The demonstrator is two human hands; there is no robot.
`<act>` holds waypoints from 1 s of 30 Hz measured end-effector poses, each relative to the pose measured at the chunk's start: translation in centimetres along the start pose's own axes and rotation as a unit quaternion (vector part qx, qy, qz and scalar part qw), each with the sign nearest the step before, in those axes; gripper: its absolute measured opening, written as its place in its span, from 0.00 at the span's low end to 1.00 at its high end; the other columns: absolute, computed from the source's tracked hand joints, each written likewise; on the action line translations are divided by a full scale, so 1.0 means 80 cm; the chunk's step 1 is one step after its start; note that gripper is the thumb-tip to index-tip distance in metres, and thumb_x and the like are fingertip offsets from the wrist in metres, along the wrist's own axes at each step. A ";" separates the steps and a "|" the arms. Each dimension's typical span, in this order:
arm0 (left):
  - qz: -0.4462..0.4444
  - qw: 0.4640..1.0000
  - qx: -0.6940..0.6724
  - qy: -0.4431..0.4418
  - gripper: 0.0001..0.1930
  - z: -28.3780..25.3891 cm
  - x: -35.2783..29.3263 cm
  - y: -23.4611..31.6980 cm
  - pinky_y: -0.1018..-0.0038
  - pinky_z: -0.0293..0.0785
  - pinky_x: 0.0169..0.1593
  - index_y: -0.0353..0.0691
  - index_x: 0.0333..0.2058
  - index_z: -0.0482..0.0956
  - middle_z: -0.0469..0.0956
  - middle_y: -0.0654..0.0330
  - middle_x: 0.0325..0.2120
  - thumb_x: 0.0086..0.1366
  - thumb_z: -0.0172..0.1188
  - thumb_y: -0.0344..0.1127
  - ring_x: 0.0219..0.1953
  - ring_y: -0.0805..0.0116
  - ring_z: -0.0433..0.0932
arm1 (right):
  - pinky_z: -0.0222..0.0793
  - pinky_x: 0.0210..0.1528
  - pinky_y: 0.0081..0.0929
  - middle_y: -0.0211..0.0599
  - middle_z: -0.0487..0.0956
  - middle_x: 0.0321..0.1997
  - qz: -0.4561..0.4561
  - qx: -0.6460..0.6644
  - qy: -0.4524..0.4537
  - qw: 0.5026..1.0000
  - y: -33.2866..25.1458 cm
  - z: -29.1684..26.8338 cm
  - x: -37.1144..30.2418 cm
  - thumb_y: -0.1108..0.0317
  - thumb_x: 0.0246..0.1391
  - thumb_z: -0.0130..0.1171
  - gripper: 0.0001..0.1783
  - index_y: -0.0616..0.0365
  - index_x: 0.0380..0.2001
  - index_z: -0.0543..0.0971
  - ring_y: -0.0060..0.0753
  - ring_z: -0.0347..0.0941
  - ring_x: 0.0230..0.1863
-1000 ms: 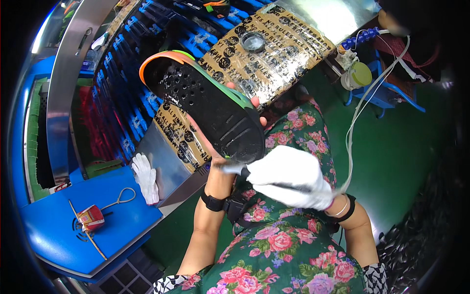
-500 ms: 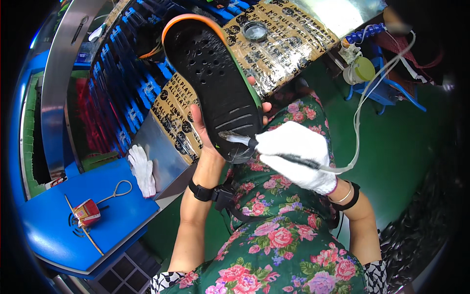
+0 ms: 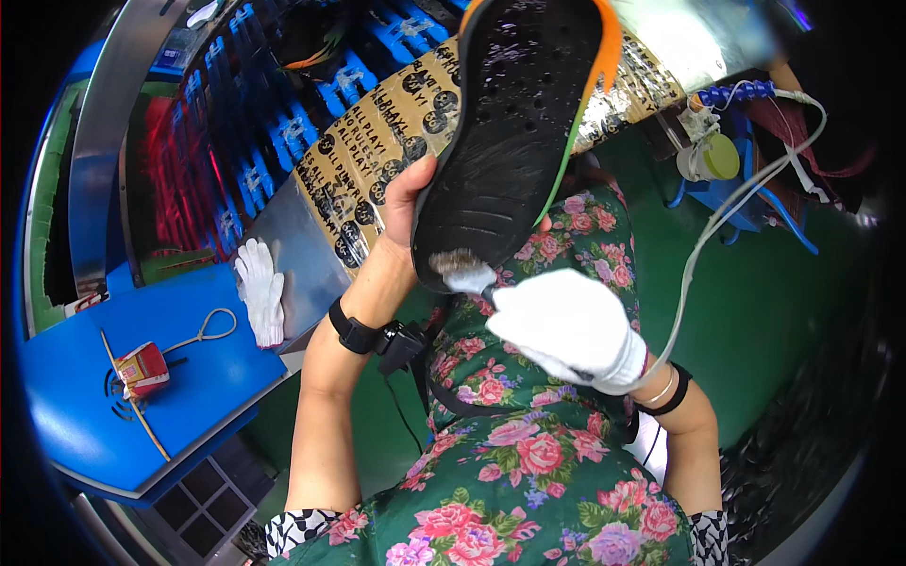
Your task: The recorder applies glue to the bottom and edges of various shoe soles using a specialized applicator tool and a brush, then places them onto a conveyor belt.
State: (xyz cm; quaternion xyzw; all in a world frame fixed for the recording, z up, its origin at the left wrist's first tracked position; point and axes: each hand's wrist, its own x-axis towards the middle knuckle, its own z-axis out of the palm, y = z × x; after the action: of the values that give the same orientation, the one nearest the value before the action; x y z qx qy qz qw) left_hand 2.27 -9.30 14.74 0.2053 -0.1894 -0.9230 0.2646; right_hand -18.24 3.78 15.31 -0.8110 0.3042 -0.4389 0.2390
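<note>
Our bare left hand (image 3: 406,203) holds the clog (image 3: 495,156) by its heel half, thumb along the near side and a fingertip showing at the far side. Our gloved right hand (image 3: 571,325) is closed around a brush (image 3: 469,276), with the bristles lying over the heel, apparently against it.

Compared with half a second ago, the clog sits higher and farther right in our view, its toe now cut off by the top edge and covering the spot where the jar showed. The brush has shifted from just below the heel's ridges toward the heel's rim, and its bristles look more spread. We take this to mean the brushing is now at the very back of the insole; the forward part shines as if wet, though we cannot tell how evenly it is coated.

The pale hose (image 3: 703,245) runs up from our right cuff. The spare glove (image 3: 261,292) lies at the edge of the blue table (image 3: 66,377), as before.
</note>
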 end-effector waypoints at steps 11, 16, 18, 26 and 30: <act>-0.047 0.996 -0.077 0.009 0.29 -0.005 -0.009 0.021 0.60 0.77 0.62 0.26 0.61 0.72 0.80 0.44 0.55 0.66 0.60 0.40 0.52 0.53 0.83 | 0.75 0.52 0.37 0.40 0.85 0.52 -0.010 -0.038 -0.041 0.998 -0.002 -0.018 0.002 0.75 0.51 0.65 0.24 0.54 0.53 0.84 0.42 0.81 0.50; -0.058 0.995 -0.078 -0.002 0.26 -0.011 -0.018 0.022 0.64 0.79 0.59 0.27 0.59 0.75 0.82 0.45 0.52 0.67 0.59 0.37 0.48 0.56 0.85 | 0.78 0.44 0.35 0.39 0.86 0.48 0.028 0.120 -0.039 0.992 -0.009 -0.031 0.016 0.74 0.50 0.69 0.20 0.54 0.49 0.86 0.40 0.82 0.45; -0.059 0.996 -0.069 0.010 0.25 -0.006 -0.020 0.023 0.65 0.79 0.59 0.27 0.58 0.75 0.83 0.45 0.51 0.67 0.60 0.38 0.48 0.58 0.85 | 0.78 0.39 0.34 0.38 0.87 0.45 0.038 0.111 0.007 0.993 -0.006 -0.034 0.023 0.75 0.45 0.73 0.20 0.54 0.45 0.87 0.39 0.83 0.40; -0.021 0.997 -0.070 0.002 0.31 -0.018 -0.022 0.014 0.62 0.77 0.62 0.27 0.60 0.74 0.81 0.44 0.53 0.65 0.61 0.44 0.51 0.54 0.84 | 0.78 0.41 0.33 0.37 0.87 0.42 0.103 0.223 0.031 0.969 -0.010 -0.026 0.029 0.76 0.47 0.73 0.14 0.56 0.40 0.88 0.38 0.83 0.38; 0.028 0.997 -0.074 0.000 0.48 -0.035 -0.007 0.007 0.46 0.71 0.66 0.33 0.69 0.63 0.68 0.39 0.65 0.58 0.64 0.60 0.61 0.41 0.75 | 0.78 0.42 0.34 0.40 0.87 0.41 0.096 0.112 0.092 0.985 -0.013 -0.008 0.034 0.77 0.46 0.74 0.13 0.57 0.38 0.88 0.40 0.83 0.39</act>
State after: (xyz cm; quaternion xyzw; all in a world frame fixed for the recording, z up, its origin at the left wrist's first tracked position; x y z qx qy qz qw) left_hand 4.29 -10.08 12.78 0.1793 -0.1265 -0.9268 0.3047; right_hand -17.36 2.53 17.85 -0.7021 0.3501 -0.5180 0.3408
